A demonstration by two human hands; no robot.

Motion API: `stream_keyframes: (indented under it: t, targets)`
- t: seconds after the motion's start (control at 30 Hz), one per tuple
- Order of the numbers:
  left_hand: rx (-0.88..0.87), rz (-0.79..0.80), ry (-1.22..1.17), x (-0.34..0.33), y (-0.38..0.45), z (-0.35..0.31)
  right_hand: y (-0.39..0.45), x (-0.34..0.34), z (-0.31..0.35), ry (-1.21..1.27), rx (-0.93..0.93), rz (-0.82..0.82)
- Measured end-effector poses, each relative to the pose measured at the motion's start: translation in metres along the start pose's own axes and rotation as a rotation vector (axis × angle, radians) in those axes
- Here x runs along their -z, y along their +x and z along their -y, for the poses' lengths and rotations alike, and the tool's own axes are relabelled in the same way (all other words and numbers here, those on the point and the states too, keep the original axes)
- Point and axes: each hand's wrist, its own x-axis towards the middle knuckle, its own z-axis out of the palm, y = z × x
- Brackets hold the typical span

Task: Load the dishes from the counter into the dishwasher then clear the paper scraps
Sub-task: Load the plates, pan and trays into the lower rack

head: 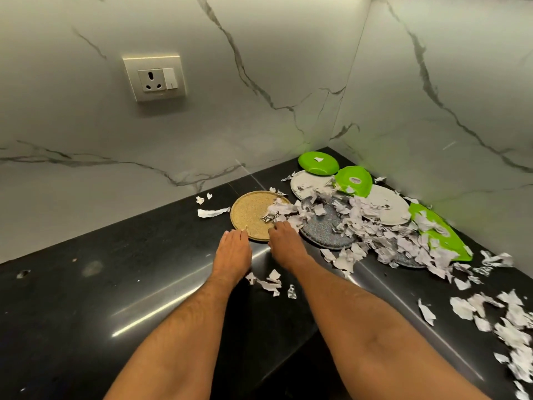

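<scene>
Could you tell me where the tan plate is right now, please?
The tan plate lies centre-frame on the black counter, left of the speckled grey plate, both hands at its near rim.

Speckled gold plate (pixel 253 215), lime-green bowls (pixel 318 163), white paper scraps (pixel 360 223), glossy black counter (pixel 115 284), grey-veined white marble wall (pixel 230 82).

You get bright overhead light glaring in streaks across the glossy black tabletop (pixel 86 284); wide-angle distortion bends its edges, with paper scraps (pixel 513 336) at its right end blurred.

Grey plate (pixel 326 226) half under paper scraps (pixel 375 226)
</scene>
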Motion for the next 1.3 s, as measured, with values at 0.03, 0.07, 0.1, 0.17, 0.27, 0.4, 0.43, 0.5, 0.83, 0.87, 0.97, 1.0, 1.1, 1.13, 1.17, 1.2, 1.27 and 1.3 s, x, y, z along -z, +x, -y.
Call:
stream_keyframes:
  t: [0.03,0.07,0.1,0.17,0.27,0.4,0.43,0.5,0.83,0.87,0.97,1.0,1.1,1.13,1.17,1.2,1.27,1.3]
  targets:
    - [-0.005,0.009,-0.007,-0.005,0.004,0.003,0.007,-0.005,0.003,-0.004,0.018,0.017]
    - [-0.005,0.020,-0.015,-0.010,0.009,0.008,0.016,-0.010,0.006,-0.018,0.041,0.033]
    - [-0.007,0.026,-0.023,-0.016,0.014,0.011,0.023,-0.015,0.009,-0.037,0.062,0.047]
    - [-0.013,0.034,-0.032,-0.023,0.022,0.018,0.035,-0.023,0.014,-0.087,0.100,0.063]
    - [-0.023,0.041,-0.051,-0.028,0.032,0.025,0.045,-0.034,0.016,-0.093,0.125,0.069]
    - [-0.010,0.035,-0.087,-0.031,0.044,0.036,0.057,-0.032,0.014,-0.026,0.173,0.067]
    - [-0.004,0.023,-0.097,-0.031,0.048,0.039,0.059,-0.029,0.013,-0.013,0.196,0.061]
    - [0.011,-0.008,-0.127,-0.028,0.056,0.043,0.063,-0.024,0.012,-0.002,0.226,0.023]
    - [0.130,-0.123,-0.276,-0.004,0.082,0.039,0.090,-0.008,-0.001,-0.053,0.284,-0.286]
    - [0.163,-0.117,-0.299,-0.002,0.081,0.038,0.092,-0.004,-0.002,-0.013,0.233,-0.350]
    - [0.219,-0.115,-0.378,0.004,0.080,0.036,0.099,0.018,-0.007,0.114,0.010,-0.549]
    - [0.238,-0.114,-0.406,0.007,0.080,0.034,0.100,0.025,-0.010,0.160,-0.053,-0.609]
    - [0.309,-0.112,-0.492,0.017,0.083,0.027,0.097,0.047,-0.021,0.344,-0.188,-0.747]
    - [0.334,-0.110,-0.523,0.022,0.084,0.023,0.095,0.053,-0.026,0.406,-0.245,-0.776]
    - [0.359,-0.107,-0.555,0.026,0.086,0.020,0.094,0.057,-0.031,0.477,-0.314,-0.802]
    - [0.381,-0.111,-0.591,0.030,0.088,0.016,0.092,0.060,-0.037,0.555,-0.394,-0.829]
    - [0.429,-0.119,-0.676,0.036,0.092,0.010,0.087,0.062,-0.047,0.715,-0.534,-0.840]
    - [0.452,-0.120,-0.720,0.039,0.093,0.007,0.082,0.064,-0.053,0.787,-0.582,-0.830]
